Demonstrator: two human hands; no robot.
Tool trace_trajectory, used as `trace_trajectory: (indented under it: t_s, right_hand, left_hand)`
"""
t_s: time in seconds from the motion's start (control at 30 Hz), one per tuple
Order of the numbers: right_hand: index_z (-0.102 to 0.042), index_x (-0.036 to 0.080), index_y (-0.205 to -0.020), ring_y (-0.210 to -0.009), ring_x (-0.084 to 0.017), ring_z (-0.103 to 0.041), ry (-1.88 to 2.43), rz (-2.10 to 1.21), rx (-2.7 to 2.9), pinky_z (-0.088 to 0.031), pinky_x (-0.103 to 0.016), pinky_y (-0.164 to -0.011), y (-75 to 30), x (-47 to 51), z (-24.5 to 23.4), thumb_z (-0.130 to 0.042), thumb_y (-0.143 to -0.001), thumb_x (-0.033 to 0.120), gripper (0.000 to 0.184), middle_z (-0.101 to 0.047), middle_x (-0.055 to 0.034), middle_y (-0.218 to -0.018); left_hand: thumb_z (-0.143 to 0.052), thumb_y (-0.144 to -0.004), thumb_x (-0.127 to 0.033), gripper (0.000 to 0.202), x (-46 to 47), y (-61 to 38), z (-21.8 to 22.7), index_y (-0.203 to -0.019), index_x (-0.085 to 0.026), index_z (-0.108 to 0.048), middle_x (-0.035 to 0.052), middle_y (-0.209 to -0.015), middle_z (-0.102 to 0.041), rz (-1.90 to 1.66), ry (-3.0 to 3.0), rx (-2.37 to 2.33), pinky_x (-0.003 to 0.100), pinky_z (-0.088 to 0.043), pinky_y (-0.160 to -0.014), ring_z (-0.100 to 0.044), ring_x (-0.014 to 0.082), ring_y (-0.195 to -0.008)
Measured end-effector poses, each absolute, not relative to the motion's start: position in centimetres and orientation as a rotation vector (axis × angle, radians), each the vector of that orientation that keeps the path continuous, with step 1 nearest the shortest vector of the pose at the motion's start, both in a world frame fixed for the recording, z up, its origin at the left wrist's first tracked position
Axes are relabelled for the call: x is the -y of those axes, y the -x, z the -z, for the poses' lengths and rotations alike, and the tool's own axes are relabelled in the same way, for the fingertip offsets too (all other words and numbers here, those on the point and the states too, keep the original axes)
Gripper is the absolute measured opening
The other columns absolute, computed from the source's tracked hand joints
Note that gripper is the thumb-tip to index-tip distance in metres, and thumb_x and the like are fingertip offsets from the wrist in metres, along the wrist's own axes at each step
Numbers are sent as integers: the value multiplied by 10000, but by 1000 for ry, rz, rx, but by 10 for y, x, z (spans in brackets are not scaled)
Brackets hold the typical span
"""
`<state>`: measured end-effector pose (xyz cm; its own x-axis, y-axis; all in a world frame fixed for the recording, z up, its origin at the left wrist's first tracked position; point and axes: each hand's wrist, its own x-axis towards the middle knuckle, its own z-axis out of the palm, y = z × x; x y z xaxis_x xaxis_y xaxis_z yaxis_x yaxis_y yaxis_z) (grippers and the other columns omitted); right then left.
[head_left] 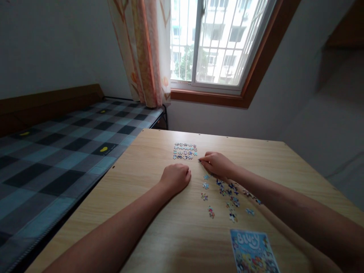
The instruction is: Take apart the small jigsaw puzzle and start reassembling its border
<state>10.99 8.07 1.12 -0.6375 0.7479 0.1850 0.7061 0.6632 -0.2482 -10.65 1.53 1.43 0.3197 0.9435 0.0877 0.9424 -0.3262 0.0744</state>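
Observation:
Rows of small jigsaw puzzle pieces (pixel 185 151) lie laid out in a block on the wooden table. My left hand (pixel 176 177) rests just below that block, closed in a loose fist, and I see nothing in it. To the right of the rows, my right hand (pixel 217 163) reaches in with its fingertips together on a puzzle piece (pixel 200 160) at table level. Scattered loose pieces (pixel 229 191) lie below my right hand and forearm, some partly hidden by it. A few single pieces (pixel 205 185) sit apart to the left of this pile.
A blue picture card marked "Bluey" (pixel 254 252) lies at the near side of the wooden table (pixel 159 242). Left of the table stands a bed with a checked cover (pixel 71 163). A curtain (pixel 148 57) and a barred window (pixel 218 45) are behind.

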Motion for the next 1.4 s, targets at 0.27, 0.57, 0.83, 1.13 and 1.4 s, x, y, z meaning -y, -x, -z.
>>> trace_trajectory:
  t_s: [0.27,0.57,0.83,1.13,1.4]
  right_hand:
    - [-788,217,-1035,-782,-148,-620,1209,-188,2599,-418,-251,-729,-93,-90,-10,-503,-972,228,292,-703,-50,-896]
    - [-786,270,-1004,-810,-147,-637,1303,-86,2573,-399,-254,-685,-91,-85,-14,-496,-984,282,291,-722,-25,-959]
    - [-779,250,-1065,-837,-163,-644,1341,-109,2404,-458,-283,-725,-126,-79,-33,-506,-973,284,290,-735,-53,-999]
    - [-779,180,-1038,-768,-190,-638,1549,-209,2048,-476,-315,-718,-241,4,-30,-487,-954,379,363,-743,-82,-918]
    - [-781,221,-1059,-995,-246,-639,1582,-299,2075,-482,-389,-908,-262,45,-4,-565,-920,319,275,-733,-101,-1041]
  left_hand:
    - [-408,-949,-355,385,-15,107,-13,-821,-184,-728,122,-881,-737,-187,-2548,-1817,347,-464,-667,-685,258,-791]
    - [-412,-951,-355,374,-15,106,-14,-827,-185,-721,119,-898,-738,-176,-2536,-1817,342,-467,-698,-681,246,-803]
    - [-409,-940,-346,373,-18,107,-12,-788,-176,-705,133,-872,-721,-193,-2523,-1793,355,-450,-679,-658,261,-782]
    - [-424,-968,-390,359,-18,107,-12,-749,-190,-626,69,-819,-672,-283,-2756,-1285,300,-403,-673,-594,184,-717]
    - [-481,-932,-496,410,-20,103,-12,-668,-200,-585,42,-695,-637,-291,-2742,-1286,293,-319,-616,-542,178,-657]
